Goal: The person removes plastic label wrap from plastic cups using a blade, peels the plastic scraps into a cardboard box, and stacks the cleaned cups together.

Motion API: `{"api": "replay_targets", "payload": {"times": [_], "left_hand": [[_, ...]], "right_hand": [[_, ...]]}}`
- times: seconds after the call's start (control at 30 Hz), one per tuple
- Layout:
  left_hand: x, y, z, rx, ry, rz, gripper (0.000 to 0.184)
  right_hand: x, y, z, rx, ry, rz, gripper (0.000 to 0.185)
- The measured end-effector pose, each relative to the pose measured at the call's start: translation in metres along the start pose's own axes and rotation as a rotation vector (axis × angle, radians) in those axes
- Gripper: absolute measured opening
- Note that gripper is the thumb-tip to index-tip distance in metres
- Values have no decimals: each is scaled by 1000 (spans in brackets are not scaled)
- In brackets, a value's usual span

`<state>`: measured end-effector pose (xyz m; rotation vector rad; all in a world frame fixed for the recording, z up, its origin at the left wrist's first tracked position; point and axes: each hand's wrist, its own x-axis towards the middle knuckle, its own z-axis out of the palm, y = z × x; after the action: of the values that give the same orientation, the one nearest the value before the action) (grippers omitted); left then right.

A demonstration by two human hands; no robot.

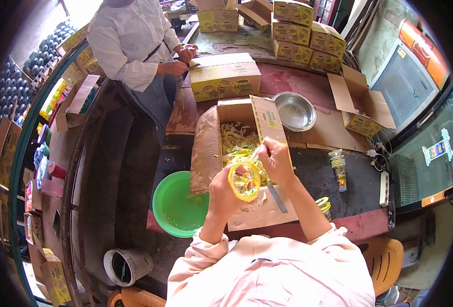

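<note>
My left hand (pixel 224 192) is wrapped round a clear plastic cup (pixel 257 183) with a yellow rim, its mouth tilted up toward me. Close by on the right, my right hand (pixel 276 159) is closed with its fingers pinched; what they hold, if anything, is hard to make out. Both hands are over an open cardboard box (pixel 206 153), which has yellow and pale shredded scraps (pixel 236 138) inside. A dark flat strip (pixel 277 198) lies on the box's near flap.
A green basin (pixel 167 204) stands left of the box and a steel bowl (pixel 294 111) behind it on the right. Stacked cups (pixel 338 171) lie at right. A closed lemon carton (pixel 225 79) is at the back, beside another person (pixel 134 46). A white bucket (pixel 128 267) stands lower left.
</note>
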<state>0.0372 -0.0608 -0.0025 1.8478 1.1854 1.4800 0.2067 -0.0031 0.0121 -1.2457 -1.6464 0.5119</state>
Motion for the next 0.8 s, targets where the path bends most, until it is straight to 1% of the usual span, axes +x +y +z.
{"api": "replay_targets", "payload": {"times": [0.07, 0.1, 0.13, 0.17, 0.2, 0.27, 0.3, 0.33, 0.43, 0.5, 0.57, 0.6, 0.63, 0.73, 0.8], "left_hand": [[-3, 0, -5, -5, 123, 32, 47], [-3, 2, -16, -4, 172, 35, 49], [-3, 3, -24, -4, 227, 37, 51], [-2, 1, -28, 88, 184, 10, 55], [-1, 2, -27, 81, 170, 4, 55], [5, 2, -21, 65, 143, 12, 55], [6, 2, -18, 69, 122, 3, 60], [8, 2, -15, 95, 118, 15, 62], [7, 1, -8, 187, 94, 27, 69], [10, -4, -6, 226, 58, 41, 67], [5, -9, -5, 233, 0, 25, 66], [7, -9, -4, 246, 6, 33, 66], [7, -8, -3, 259, 8, 37, 66], [5, -9, -1, 272, -8, 22, 65], [3, -10, -1, 268, -19, 15, 66]], "right_hand": [[11, 25, -6, -11, 202, 69, 18], [15, 34, -18, -32, 169, 158, 20], [16, 38, -25, -168, 59, 83, 19], [13, 45, -19, -186, -41, 34, 18], [7, 51, -12, -204, -144, -14, 17], [-1, 45, -3, -250, -333, 59, 16], [-6, 47, 2, -325, -420, 116, 16], [-10, 46, 5, -418, -430, 25, 16], [-8, 42, 10, -394, -462, 38, 15], [2, 32, 7, -390, -504, 16, 14], [5, 23, 5, -331, -430, 4, 13], [11, 17, 4, -304, -387, -9, 13], [15, 7, 3, -210, -351, 29, 15], [19, -3, 8, 48, -340, 71, 18], [16, -14, 9, 75, -337, 5, 19]]}}
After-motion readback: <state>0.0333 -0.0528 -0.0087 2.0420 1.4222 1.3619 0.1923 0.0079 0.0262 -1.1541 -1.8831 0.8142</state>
